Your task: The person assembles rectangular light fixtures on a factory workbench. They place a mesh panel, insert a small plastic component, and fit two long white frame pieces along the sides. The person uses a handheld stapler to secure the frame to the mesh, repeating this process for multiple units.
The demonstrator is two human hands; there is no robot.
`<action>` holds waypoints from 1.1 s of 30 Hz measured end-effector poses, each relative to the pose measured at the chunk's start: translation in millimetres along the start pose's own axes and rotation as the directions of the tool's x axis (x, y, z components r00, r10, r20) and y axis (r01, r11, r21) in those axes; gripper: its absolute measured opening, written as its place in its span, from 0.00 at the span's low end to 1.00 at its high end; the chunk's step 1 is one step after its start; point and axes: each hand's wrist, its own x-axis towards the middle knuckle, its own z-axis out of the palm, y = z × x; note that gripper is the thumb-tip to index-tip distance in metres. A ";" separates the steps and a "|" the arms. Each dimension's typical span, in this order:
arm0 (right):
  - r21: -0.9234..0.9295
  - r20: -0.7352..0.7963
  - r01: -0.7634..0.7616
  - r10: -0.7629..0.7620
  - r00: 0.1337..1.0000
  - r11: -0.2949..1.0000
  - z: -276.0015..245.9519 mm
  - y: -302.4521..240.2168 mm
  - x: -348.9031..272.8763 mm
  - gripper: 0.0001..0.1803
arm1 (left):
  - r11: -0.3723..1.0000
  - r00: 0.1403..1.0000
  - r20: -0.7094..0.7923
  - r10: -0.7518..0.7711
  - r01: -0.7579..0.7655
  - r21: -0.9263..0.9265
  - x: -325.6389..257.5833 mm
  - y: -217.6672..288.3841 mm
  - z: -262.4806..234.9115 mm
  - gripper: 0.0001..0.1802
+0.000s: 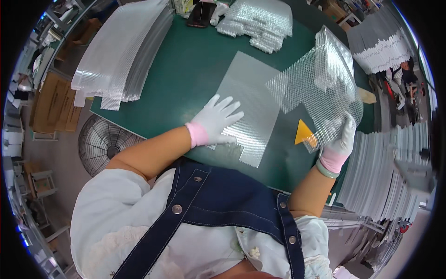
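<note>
My left hand [214, 122], in a white glove with a pink cuff, lies with its fingers spread on a silvery sheet with a fine mesh pattern [253, 88]. That sheet rests flat on the green table and has a small tab at its near edge. In my right hand [341, 142], gloved the same way, is a translucent mesh-patterned sheet [320, 88], gripped at its near right edge. It is raised and curved, and its far left corner overlaps the flat sheet. A yellow triangular piece [303, 132] shows on the table, partly behind the raised sheet.
A tall stack of similar sheets [125, 51] stands at the table's left. Shiny bundled pieces [258, 21] and a dark phone [201, 14] lie at the back. More sheets [341, 46] are piled behind the raised one. White stacks [381, 172] flank the right; a floor fan [109, 144] stands left.
</note>
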 end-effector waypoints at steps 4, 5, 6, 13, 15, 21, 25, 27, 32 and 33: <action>-0.020 -0.104 -0.104 0.101 0.989 0.994 -1.6 -8.8 -35.9 0.17 | 1.000 0.999 0.047 0.026 -0.025 -0.014 -2.7 -1.5 5.1 0.44; -0.014 -0.114 -0.083 0.081 0.990 0.996 -1.4 -11.9 -42.6 0.17 | 0.999 0.999 0.042 0.023 -0.021 -0.046 -2.9 1.7 2.1 0.42; -0.005 -0.120 -0.069 0.068 0.990 0.998 -2.5 -13.8 -47.9 0.17 | 1.000 1.000 -0.016 0.003 -0.003 0.002 -1.9 4.1 3.3 0.42; 0.150 0.138 -0.029 0.008 0.990 0.988 -14.3 -5.4 -64.2 0.18 | 0.998 0.995 0.081 -0.057 0.060 -0.033 4.1 19.9 -11.7 0.31; 0.074 0.118 -0.036 0.027 0.993 0.997 -5.0 -4.5 -71.4 0.17 | 0.998 0.972 0.228 -0.063 0.068 -0.013 1.8 20.5 -10.6 0.31; -0.429 0.229 -0.070 0.183 0.956 0.901 35.9 -27.8 -97.4 0.16 | -0.496 0.978 0.103 -0.184 -0.002 -0.868 -12.2 28.2 -80.9 0.36; -0.303 0.046 -0.308 0.336 0.941 0.902 62.3 -4.5 -112.7 0.20 | 0.550 0.857 -0.052 -0.513 0.281 -0.786 -8.6 43.4 -103.4 0.28; -0.377 0.029 -0.345 0.384 0.923 0.859 73.3 4.8 -127.5 0.26 | 0.681 0.796 -0.204 -0.570 0.319 -0.659 -6.4 31.2 -84.8 0.27; -0.721 -0.046 -0.214 0.262 0.964 0.659 67.8 66.6 -138.5 0.35 | 0.740 0.756 -0.120 -0.643 0.575 -0.348 -9.0 28.2 -47.4 0.29; -0.780 -0.037 -0.186 0.253 0.967 0.598 64.5 70.9 -136.8 0.36 | 0.730 0.749 -0.090 -0.657 0.602 -0.324 -9.0 30.3 -44.3 0.29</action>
